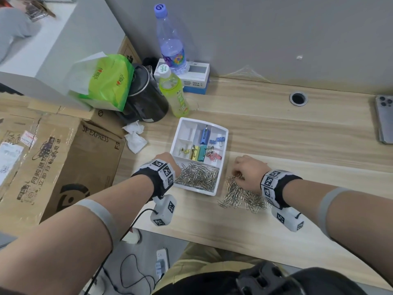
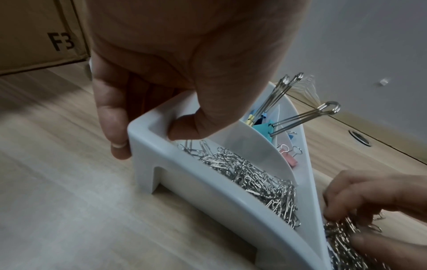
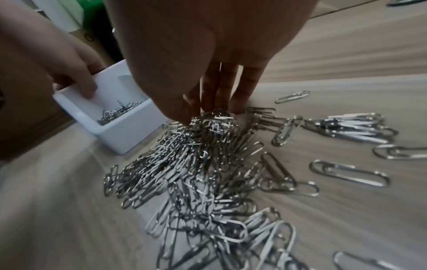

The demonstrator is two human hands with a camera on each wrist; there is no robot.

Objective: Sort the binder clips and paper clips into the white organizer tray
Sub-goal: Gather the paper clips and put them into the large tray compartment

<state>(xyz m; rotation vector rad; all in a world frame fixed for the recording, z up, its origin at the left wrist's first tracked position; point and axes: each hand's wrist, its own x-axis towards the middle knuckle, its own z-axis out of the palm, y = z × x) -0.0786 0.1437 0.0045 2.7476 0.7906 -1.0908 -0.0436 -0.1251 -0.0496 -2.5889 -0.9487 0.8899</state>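
Steel paper clips heaped just right of the white organizer tray.
My right hand pinches clips; my left hand grips the tray's near-left corner.

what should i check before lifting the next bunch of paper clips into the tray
1. Left hand steadies tray: ok, thumb inside the corner, fingers outside.
2. Right hand on loose pile: ok, fingertips in the clips.
3. Firm grip on a bunch: cannot tell.
4. Room in the clip compartment: ok, not heaped over the rim.
5. Binder clips in separate compartments: ok.
6. All clips off the desk: not ok.
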